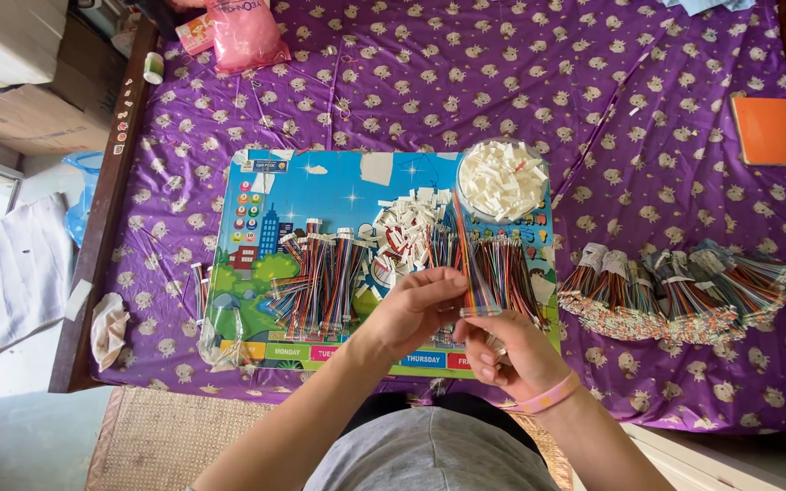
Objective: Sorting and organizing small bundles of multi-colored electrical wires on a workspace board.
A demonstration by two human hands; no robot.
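Hands meet low over the near edge of a colourful play board (338, 191). Left hand (416, 309) pinches the top of a flat strip of coloured wires (468, 264), fingers closed on it. Right hand (511, 355), pink band (548, 396) on the wrist, is curled shut around the strip's lower end; what else sits in that fist cannot be told.

Just beyond, on the board: a spread of finished-looking wire sets (320, 282) to the left, white plugs on their ends, and a loose heap of small white plugs (411, 223) at the middle. More loose wires (511, 273) lie under and beside the held strip.

Further back, a clear tub (502, 177) heaped with white plugs sits at the board's far right corner.

Off the board to the right, tied bundles of wires (684, 291) lie in a row on the purple patterned sheet (502, 73).

Judgement: a fair batch looks done, yet the full tub and the bundles suggest much is left.

Far edge: pink bag (243, 36), orange notebook (775, 130).
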